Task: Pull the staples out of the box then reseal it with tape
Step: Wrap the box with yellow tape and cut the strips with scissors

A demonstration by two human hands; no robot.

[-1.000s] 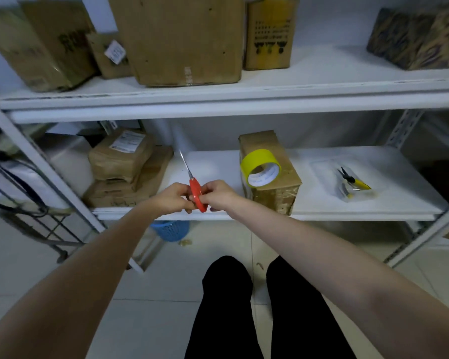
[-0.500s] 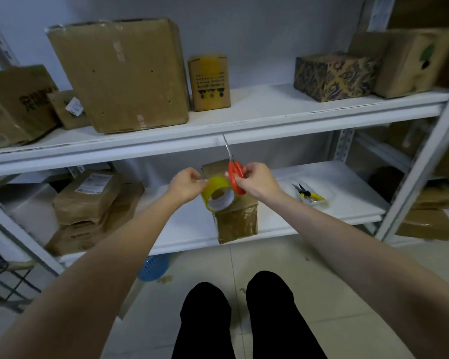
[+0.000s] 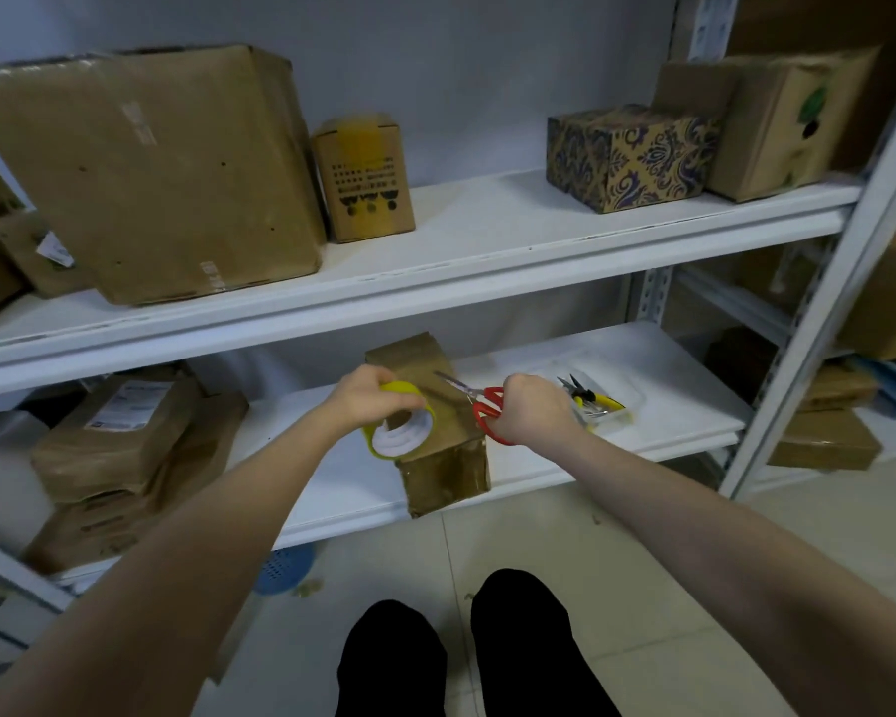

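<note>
Gripping the yellow tape roll with white core [image 3: 402,438], the left hand [image 3: 369,402] has left the red-handled steel scissors [image 3: 482,402], now held by the right hand [image 3: 531,412] alone. The roll is at the top of the small brown cardboard box [image 3: 448,460] on the white lower shelf [image 3: 658,390]. Judged: resealing begins. Yellow-handled pliers [image 3: 593,401] lie beside the right hand; the scissor blades overhang the box top.

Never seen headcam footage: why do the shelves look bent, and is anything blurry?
Head view: the wide-angle lens bows the upper shelf and leans the right post; the left parcels are smeared, the tape roll and scissors sharper; light is dim.
</note>
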